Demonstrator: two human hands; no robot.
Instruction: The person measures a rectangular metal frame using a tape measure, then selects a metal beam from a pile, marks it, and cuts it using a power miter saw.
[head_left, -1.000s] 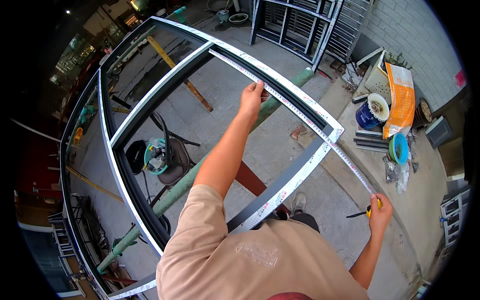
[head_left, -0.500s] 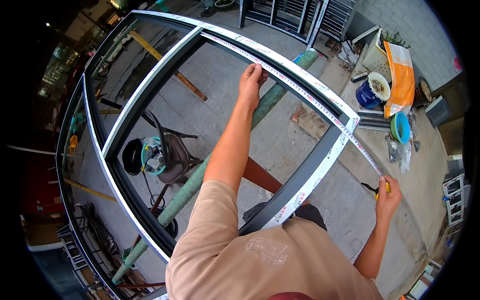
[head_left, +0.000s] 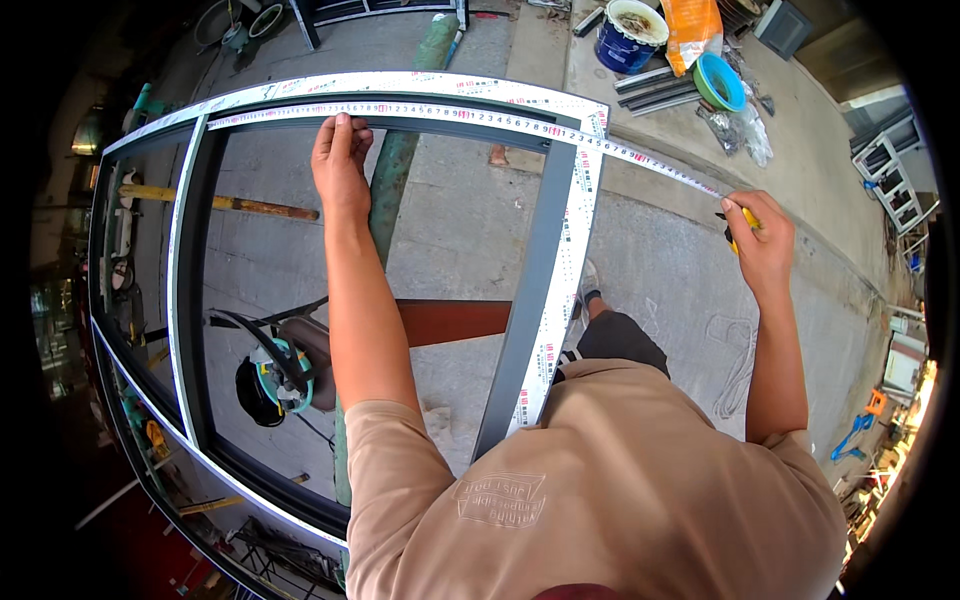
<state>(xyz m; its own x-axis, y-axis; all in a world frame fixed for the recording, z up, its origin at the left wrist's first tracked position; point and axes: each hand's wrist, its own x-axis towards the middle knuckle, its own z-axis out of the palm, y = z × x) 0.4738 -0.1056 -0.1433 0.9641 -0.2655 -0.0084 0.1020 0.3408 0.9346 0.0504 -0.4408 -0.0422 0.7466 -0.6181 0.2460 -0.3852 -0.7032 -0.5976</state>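
A large dark metal window frame [head_left: 572, 250], its faces covered with white printed protective film, lies raised in front of me. A tape measure blade [head_left: 480, 118] is pulled out along its far inner edge, from the crossbar [head_left: 190, 220] past the right corner. My left hand [head_left: 345, 170] is closed, thumb and fingers pinching the blade's near edge beside the far rail. Beyond the corner, my right hand [head_left: 765, 240] grips the yellow and black tape measure case [head_left: 742, 230], mostly hidden by the fingers. Between corner and case the blade hangs free, sloping slightly down.
A green pole [head_left: 400, 190] and a red-brown beam [head_left: 455, 320] pass beneath the frame. Through the opening show a chair and a turquoise bucket [head_left: 285, 375]. Beyond the right corner stand a blue paint bucket [head_left: 625, 50], a turquoise basin [head_left: 720, 82] and metal profiles [head_left: 655, 90].
My view has turned to the right, so the frame sits farther left and looks squarer. Both hands keep their hold on the tape measure, its blade still stretched along the far edge.
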